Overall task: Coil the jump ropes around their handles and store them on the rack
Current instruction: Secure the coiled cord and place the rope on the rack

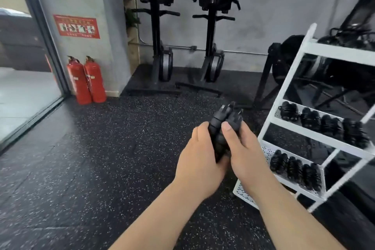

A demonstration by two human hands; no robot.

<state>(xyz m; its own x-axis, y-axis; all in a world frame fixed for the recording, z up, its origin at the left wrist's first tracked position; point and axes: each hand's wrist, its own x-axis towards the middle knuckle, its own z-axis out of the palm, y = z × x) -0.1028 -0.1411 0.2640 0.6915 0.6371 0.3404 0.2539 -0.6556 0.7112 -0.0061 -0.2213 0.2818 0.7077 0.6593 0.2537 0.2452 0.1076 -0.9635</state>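
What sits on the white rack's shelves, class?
Coiled black ropes line two shelves of the rack; a blurred dark heap tops it. Bars hide some parts.

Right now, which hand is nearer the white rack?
Right. The right hand holds the jump rope just left of the rack; the left hand grips the same rope on its far side, further away.
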